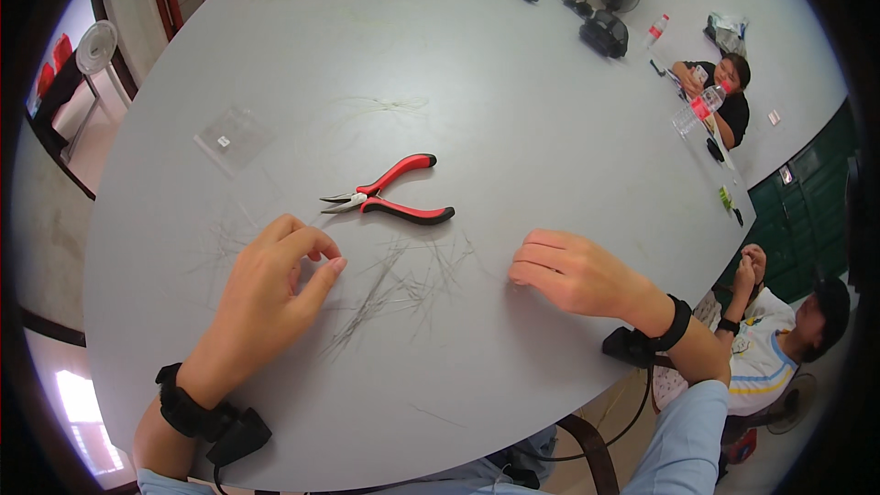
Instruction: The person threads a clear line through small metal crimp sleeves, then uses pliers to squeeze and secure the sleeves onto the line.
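Observation:
My left hand (pixel 266 298) is at the left of a loose pile of thin metal wire pieces (pixel 403 289), its thumb and index fingertips brought together in a pinch. Whatever may be between those fingertips is too small to make out. To the right of the pile, my right hand (pixel 577 275) is just over the table, fingers curled and pressed together. Its fingertips point down, and their contents are hidden. Red-and-black bent-nose pliers (pixel 390 192) lie just beyond the pile, jaws toward the left and handles spread. Neither hand touches them.
On the grey table (pixel 275 64) lie a small clear plastic bag (pixel 234 140) and a coil of pale thread (pixel 390 104). A plastic bottle (pixel 701 108) and a black bag (pixel 605 34) are toward the right edge. Other people sit at the far and right sides.

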Action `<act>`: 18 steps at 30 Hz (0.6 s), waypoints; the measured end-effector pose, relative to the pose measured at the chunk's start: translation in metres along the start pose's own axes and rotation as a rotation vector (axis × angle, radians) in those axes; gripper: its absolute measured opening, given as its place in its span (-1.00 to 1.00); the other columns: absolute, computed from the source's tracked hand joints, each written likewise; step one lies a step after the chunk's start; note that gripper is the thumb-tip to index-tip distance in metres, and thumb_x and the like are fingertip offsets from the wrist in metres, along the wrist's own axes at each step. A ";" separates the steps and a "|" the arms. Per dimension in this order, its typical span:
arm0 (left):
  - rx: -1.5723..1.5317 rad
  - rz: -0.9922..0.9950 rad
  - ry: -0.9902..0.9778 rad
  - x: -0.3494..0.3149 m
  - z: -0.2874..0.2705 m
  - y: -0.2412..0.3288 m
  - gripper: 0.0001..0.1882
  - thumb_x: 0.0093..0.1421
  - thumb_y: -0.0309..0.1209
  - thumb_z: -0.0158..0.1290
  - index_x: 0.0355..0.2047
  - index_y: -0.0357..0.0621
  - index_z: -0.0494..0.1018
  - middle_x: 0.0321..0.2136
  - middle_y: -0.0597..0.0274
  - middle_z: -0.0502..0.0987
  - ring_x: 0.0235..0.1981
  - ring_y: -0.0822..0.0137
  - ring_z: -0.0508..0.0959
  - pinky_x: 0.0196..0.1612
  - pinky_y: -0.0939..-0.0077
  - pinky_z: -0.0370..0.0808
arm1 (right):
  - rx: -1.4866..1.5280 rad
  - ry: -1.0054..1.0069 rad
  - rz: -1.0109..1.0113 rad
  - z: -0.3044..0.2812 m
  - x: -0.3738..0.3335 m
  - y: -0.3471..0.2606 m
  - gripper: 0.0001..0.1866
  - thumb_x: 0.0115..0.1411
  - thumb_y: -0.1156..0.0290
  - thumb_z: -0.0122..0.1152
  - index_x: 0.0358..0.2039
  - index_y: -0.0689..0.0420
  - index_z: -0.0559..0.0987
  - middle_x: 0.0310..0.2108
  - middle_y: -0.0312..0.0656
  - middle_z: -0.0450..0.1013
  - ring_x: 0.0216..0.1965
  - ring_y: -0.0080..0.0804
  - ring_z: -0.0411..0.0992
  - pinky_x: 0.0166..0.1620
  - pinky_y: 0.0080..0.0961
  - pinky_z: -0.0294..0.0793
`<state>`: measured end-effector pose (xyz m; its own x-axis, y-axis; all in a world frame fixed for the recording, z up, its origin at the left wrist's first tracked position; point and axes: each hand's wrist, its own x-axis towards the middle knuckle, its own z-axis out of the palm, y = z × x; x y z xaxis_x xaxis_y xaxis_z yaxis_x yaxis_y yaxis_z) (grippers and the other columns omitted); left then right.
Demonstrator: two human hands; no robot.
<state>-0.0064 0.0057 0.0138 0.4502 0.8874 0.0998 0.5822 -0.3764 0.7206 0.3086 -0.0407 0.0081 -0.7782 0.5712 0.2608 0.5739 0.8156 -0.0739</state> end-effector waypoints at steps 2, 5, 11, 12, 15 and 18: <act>-0.006 0.007 0.004 0.000 0.000 0.000 -0.91 0.09 -0.44 0.05 -0.42 -0.19 0.46 -0.47 0.22 0.38 -0.60 0.40 0.29 -0.50 0.53 0.27 | 0.005 -0.002 0.005 -0.002 0.001 -0.001 -0.84 -0.18 0.62 0.15 -0.49 0.27 0.45 -0.46 -0.18 0.37 -0.38 -0.28 0.36 -0.34 -0.49 0.42; -0.014 -0.015 -0.005 -0.001 0.000 0.002 -0.91 0.10 -0.43 0.05 -0.41 -0.19 0.47 -0.47 0.22 0.38 -0.60 0.40 0.29 -0.49 0.54 0.27 | 0.020 0.002 0.044 -0.001 0.002 -0.003 -0.87 -0.15 0.63 0.14 -0.50 0.27 0.44 -0.48 -0.18 0.36 -0.39 -0.28 0.35 -0.34 -0.49 0.41; -0.014 -0.016 -0.013 -0.001 0.000 0.001 -0.90 0.11 -0.42 0.05 -0.41 -0.19 0.46 -0.46 0.23 0.38 -0.59 0.41 0.29 -0.49 0.55 0.28 | 0.072 0.039 0.119 -0.007 0.001 0.000 -0.85 -0.16 0.65 0.17 -0.52 0.23 0.43 -0.50 -0.20 0.36 -0.43 -0.28 0.34 -0.34 -0.47 0.40; -0.017 -0.012 -0.011 -0.001 -0.001 0.001 -0.90 0.11 -0.42 0.05 -0.41 -0.19 0.46 -0.46 0.23 0.37 -0.60 0.41 0.29 -0.49 0.55 0.28 | 0.071 0.038 0.120 -0.008 0.000 0.000 -0.85 -0.16 0.65 0.17 -0.52 0.23 0.43 -0.50 -0.20 0.36 -0.43 -0.28 0.34 -0.34 -0.47 0.40; -0.009 0.007 0.002 -0.001 0.001 -0.002 -0.91 0.10 -0.43 0.05 -0.41 -0.19 0.46 -0.47 0.24 0.37 -0.60 0.41 0.28 -0.49 0.55 0.28 | 0.090 0.038 0.171 -0.012 -0.004 0.003 -0.83 -0.15 0.67 0.18 -0.50 0.21 0.42 -0.50 -0.21 0.37 -0.43 -0.27 0.34 -0.35 -0.47 0.39; -0.011 0.017 -0.004 0.001 0.000 0.001 -0.91 0.11 -0.43 0.05 -0.42 -0.19 0.46 -0.47 0.24 0.38 -0.59 0.43 0.29 -0.49 0.56 0.27 | 0.140 0.082 0.255 -0.021 -0.002 0.002 -0.84 -0.10 0.70 0.15 -0.48 0.20 0.42 -0.50 -0.22 0.37 -0.44 -0.32 0.35 -0.37 -0.53 0.37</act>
<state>-0.0056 0.0064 0.0147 0.4631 0.8795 0.1094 0.5667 -0.3887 0.7264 0.3169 -0.0419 0.0281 -0.5870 0.7547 0.2931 0.7031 0.6547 -0.2775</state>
